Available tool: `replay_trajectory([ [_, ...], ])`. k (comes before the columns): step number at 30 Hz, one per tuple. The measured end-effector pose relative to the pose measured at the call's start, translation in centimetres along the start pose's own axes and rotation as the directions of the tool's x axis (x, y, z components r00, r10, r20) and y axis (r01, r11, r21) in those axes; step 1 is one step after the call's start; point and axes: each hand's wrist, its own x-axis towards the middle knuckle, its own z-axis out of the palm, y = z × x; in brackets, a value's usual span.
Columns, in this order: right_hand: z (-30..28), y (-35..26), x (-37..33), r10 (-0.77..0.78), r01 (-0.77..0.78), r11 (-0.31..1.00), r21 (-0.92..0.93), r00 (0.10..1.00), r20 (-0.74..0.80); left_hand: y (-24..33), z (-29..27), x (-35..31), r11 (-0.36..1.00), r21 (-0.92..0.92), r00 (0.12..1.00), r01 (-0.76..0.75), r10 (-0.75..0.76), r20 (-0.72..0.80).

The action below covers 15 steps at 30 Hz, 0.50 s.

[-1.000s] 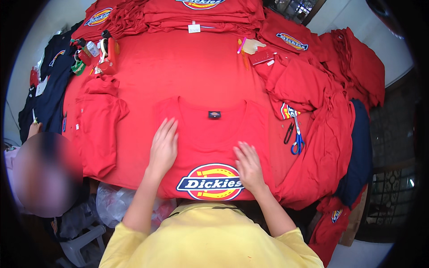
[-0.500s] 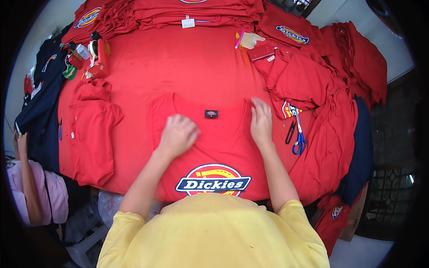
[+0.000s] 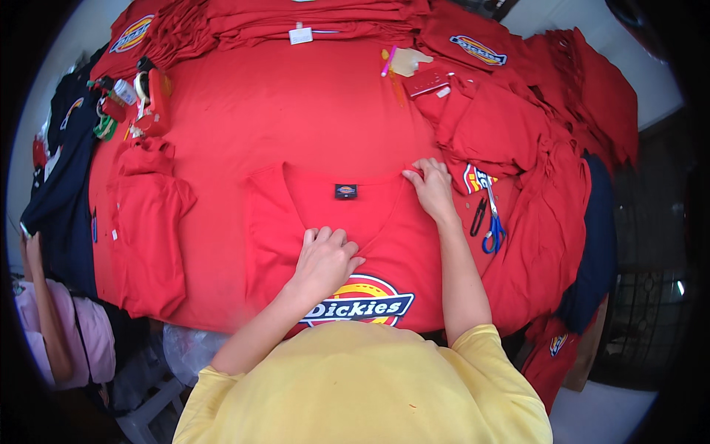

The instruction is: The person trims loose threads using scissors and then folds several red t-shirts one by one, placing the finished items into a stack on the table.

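Observation:
A red T-shirt (image 3: 274, 222) lies spread in front of me, its lower part hidden by my body. A dark label shows inside its neck, and a colourful printed logo crosses the chest. My left hand (image 3: 325, 259) is closed, its curled fingers at the low front of the neckline just above the logo. At the right shoulder of the shirt, my right hand (image 3: 433, 191) pinches the cloth by the neck edge between thumb and fingers. Blue-handled scissors (image 3: 493, 231) and small black thread snips (image 3: 478, 217) lie right of this hand.
Another red garment (image 3: 150, 229) lies folded on the left. Stacks of red shirts (image 3: 318, 18) line the far edge, with more heaped red cloth (image 3: 543, 200) at the right. A red tape dispenser (image 3: 154, 103) stands far left. Another person's arm (image 3: 46, 311) shows at the left edge.
My left hand has come down and right from the left shoulder area to the low neckline, which now gapes deeper. My right hand has closed at the right shoulder.

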Motion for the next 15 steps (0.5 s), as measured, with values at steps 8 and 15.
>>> replay_trajectory([
  [8, 2.8, 0.4, 2.1, 0.122, -0.154, 0.984, -0.086, 0.946, -0.301, 1.5, -1.2, -5.7, 0.988, -0.149, 0.996, -0.047, 0.058, 0.068],
  [15, 3.8, 1.2, 1.7, 0.031, -0.084, 0.987, -0.137, 0.936, -0.352, 0.0, -3.1, -8.9, 0.988, -0.155, 1.0, -0.022, 0.02, -0.014],
])
